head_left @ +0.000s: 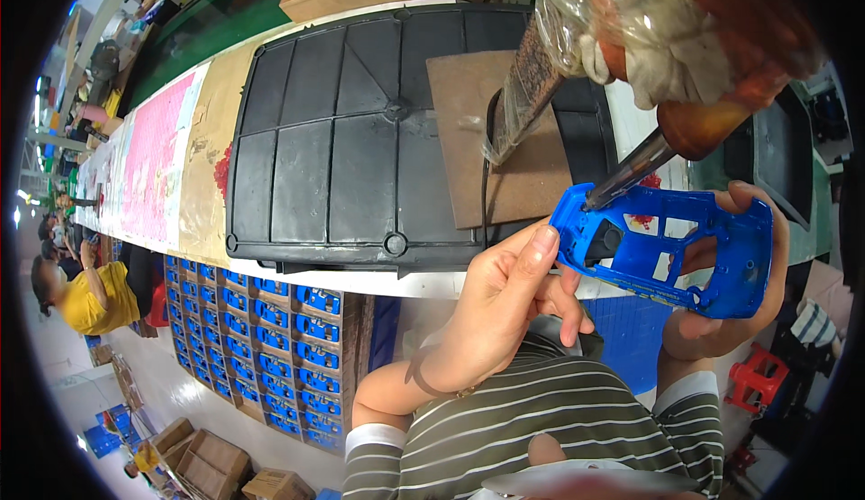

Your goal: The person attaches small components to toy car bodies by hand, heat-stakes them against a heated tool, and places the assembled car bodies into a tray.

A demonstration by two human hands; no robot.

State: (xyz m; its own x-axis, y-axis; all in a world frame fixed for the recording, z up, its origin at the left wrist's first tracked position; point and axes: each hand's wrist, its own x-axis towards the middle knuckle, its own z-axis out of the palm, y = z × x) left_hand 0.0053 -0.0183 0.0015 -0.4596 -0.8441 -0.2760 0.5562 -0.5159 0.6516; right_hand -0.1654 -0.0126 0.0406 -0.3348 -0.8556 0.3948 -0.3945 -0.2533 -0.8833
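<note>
A blue plastic toy car body shell [622, 257] is held tilted, its hollow inner side and window openings showing. My right hand [775, 257] is closed round its right end, thumb below and fingers behind. At the shell's left end my left hand [505, 297] pinches the edge, its thumb on top and its other fingers loosely curled underneath. A dark metal rod [631, 171] slants down from an amber-brown holder [698, 129], and its tip meets the inner side of the shell near my left thumb. Whether it presses on the plastic I cannot tell.
Behind my hands lies a large black plastic tray [360, 149] with a brown board [464, 203]. A plastic-wrapped post [527, 95] stands on the board. Gridded boxes of blue parts [257, 338] stand at left, near a person in yellow [99, 297]. A red stool [757, 378] is at right.
</note>
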